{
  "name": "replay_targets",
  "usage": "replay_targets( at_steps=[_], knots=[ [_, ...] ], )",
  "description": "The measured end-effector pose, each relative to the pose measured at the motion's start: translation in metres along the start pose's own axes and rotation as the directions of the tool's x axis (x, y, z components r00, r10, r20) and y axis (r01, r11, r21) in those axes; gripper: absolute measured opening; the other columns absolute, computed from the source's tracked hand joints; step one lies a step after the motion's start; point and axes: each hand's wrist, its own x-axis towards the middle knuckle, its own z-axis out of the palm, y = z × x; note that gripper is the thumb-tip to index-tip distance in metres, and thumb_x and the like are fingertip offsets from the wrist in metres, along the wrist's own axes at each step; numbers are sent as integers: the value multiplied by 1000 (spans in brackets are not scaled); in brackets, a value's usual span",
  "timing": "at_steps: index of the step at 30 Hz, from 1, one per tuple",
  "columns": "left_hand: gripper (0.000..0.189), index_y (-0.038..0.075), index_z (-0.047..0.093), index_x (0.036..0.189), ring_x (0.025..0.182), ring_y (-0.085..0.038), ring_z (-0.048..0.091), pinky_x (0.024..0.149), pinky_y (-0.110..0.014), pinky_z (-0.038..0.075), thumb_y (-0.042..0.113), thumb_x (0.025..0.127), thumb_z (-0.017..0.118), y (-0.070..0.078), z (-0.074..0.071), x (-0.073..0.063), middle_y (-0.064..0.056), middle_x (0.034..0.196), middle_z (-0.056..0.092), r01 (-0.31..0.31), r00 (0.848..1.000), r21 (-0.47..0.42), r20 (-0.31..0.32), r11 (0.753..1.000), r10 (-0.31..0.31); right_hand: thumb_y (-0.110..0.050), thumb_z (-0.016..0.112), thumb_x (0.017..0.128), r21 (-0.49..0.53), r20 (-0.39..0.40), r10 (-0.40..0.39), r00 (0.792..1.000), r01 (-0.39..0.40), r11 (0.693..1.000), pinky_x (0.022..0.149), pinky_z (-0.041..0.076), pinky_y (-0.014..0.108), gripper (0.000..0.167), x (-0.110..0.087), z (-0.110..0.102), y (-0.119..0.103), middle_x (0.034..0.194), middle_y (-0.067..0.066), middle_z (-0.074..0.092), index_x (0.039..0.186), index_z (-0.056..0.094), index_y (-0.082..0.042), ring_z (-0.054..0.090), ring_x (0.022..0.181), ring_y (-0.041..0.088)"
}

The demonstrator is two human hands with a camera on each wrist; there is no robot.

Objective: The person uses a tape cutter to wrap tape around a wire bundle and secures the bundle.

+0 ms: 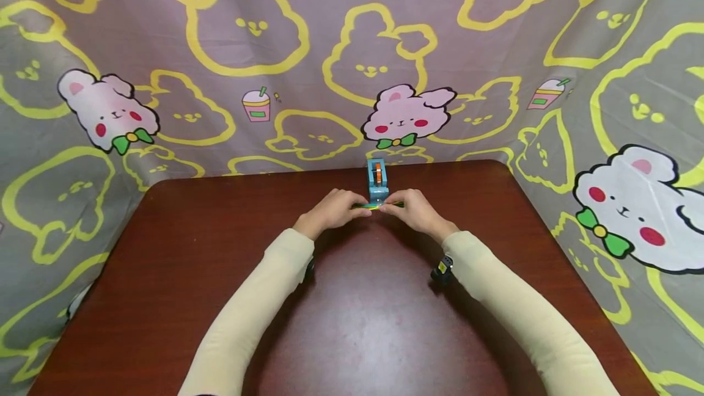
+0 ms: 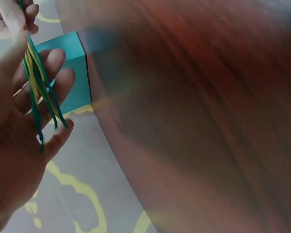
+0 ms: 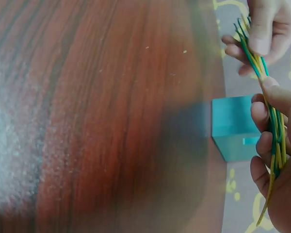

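A thin bundle of green and yellow wires (image 1: 375, 206) is stretched sideways between both hands, over the far part of the table. My left hand (image 1: 337, 208) pinches its left part with the thumb; in the left wrist view the wire ends (image 2: 58, 119) fan out across the spread fingers. My right hand (image 1: 416, 209) pinches the bundle close beside it, and a yellow end (image 3: 263, 213) trails past the palm. Just beyond the fingertips stands a light-blue holder (image 1: 377, 192), shaped like a tape dispenser, with an orange part (image 1: 377, 173) in its slot.
The brown wooden table (image 1: 192, 261) has its far edge right behind the blue holder. A cloth (image 1: 308, 29) printed with yellow outlines and bunnies hangs behind and along both sides. Small dark wrist cameras (image 1: 442, 269) sit under the cream sleeves.
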Motion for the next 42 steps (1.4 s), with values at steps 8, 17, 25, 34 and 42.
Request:
replay_targets(
  at_steps=[8, 17, 25, 34, 42],
  knots=[
    [27, 11, 75, 94, 71, -11, 56, 72, -31, 46, 28, 104, 57, 3, 1, -12, -2, 74, 66, -146, 988, 101, -41, 984, 151, -19, 73, 95, 45, 9, -29, 1000, 28, 999, 71, 50, 34, 15, -9, -5, -4, 92, 4, 75, 99, 79, -6, 61, 82, 17],
    [22, 10, 76, 109, 90, -16, 65, 87, -36, 51, 23, 104, 59, 6, 4, -16, -1, 98, 70, -170, 971, 174, -139, 970, 195, -19, 79, 90, -95, -106, -143, 984, 134, 987, 85, 49, 37, 19, -15, -5, -7, 98, 3, 75, 105, 78, -7, 66, 86, 16],
    [23, 12, 77, 111, 96, -16, 66, 90, -35, 51, 25, 103, 59, 6, 1, -18, 1, 100, 71, -130, 972, 175, -174, 976, 161, -21, 86, 82, -471, -253, -439, 862, 287, 834, 102, 29, 60, 39, -23, 2, -15, 105, 9, 68, 113, 67, -6, 62, 100, 27],
    [23, 11, 78, 109, 99, -17, 67, 91, -36, 51, 25, 103, 60, 10, 1, -17, 1, 104, 73, -143, 974, 134, -156, 981, 164, -10, 87, 79, -537, -233, -555, 799, 370, 758, 94, 36, 58, 30, -18, 13, -17, 93, 8, 63, 100, 65, -7, 62, 90, 27],
    [24, 11, 78, 110, 95, -16, 66, 88, -35, 51, 26, 103, 60, 11, 1, -20, 2, 102, 72, -144, 975, 151, -145, 978, 166, -10, 88, 77, -539, -187, -536, 823, 371, 757, 91, 40, 52, 25, -14, 13, -17, 88, 7, 68, 97, 73, -5, 65, 83, 25]
  ],
)
